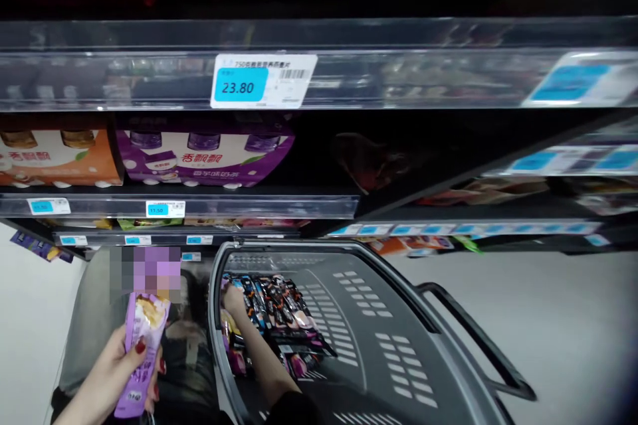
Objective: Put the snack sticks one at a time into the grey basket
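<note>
My left hand (133, 358) is closed around a long purple snack packet (142, 345) with a picture of yellowish food on it. The packet is held upright, and its upper end runs into a blurred patch. Down inside the grey shopping basket (343, 345), my right hand (232, 297) is curled at the left wall, by blue and black snack packets (279, 309). A bit of purple shows beside its fingers, but what they grip is too small to make out. Yellow and purple packets (234, 352) lie below that hand, partly hidden by the forearm.
Store shelves cross the view, with a price label (264, 82) on the upper edge. A purple drink multipack (204, 153) and an orange multipack (57, 153) stand on the middle shelf. The basket's black handle (478, 339) sticks out to the right, over pale floor (563, 319).
</note>
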`<state>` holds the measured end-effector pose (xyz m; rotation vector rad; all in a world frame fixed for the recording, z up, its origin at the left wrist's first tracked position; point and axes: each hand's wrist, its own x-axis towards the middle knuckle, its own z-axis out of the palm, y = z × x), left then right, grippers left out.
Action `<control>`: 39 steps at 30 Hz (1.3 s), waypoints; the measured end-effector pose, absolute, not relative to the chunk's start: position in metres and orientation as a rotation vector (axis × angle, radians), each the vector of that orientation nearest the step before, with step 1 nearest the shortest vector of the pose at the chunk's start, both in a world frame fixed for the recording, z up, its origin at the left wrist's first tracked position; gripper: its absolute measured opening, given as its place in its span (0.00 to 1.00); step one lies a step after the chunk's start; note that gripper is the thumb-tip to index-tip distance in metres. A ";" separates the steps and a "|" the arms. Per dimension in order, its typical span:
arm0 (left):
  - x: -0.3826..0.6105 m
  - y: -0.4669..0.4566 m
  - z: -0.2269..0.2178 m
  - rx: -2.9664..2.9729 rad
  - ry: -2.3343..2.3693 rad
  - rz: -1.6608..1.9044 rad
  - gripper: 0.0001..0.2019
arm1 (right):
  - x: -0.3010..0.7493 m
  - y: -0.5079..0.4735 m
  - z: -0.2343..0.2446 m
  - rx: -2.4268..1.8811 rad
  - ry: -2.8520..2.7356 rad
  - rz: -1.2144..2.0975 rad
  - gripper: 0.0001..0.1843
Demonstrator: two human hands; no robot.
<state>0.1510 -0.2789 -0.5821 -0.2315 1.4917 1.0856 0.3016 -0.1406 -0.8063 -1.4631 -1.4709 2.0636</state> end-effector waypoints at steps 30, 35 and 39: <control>0.114 -0.261 -0.586 0.012 1.759 0.950 0.14 | 0.323 -0.120 -0.635 -1.090 -1.430 2.364 0.08; 0.118 -0.248 -0.576 -0.021 1.860 1.111 0.15 | 0.317 -0.130 -0.646 -1.138 -1.018 2.340 0.15; 0.137 -0.244 -0.579 -0.003 1.920 1.162 0.13 | 0.296 -0.155 -0.654 -1.112 -0.574 2.317 0.21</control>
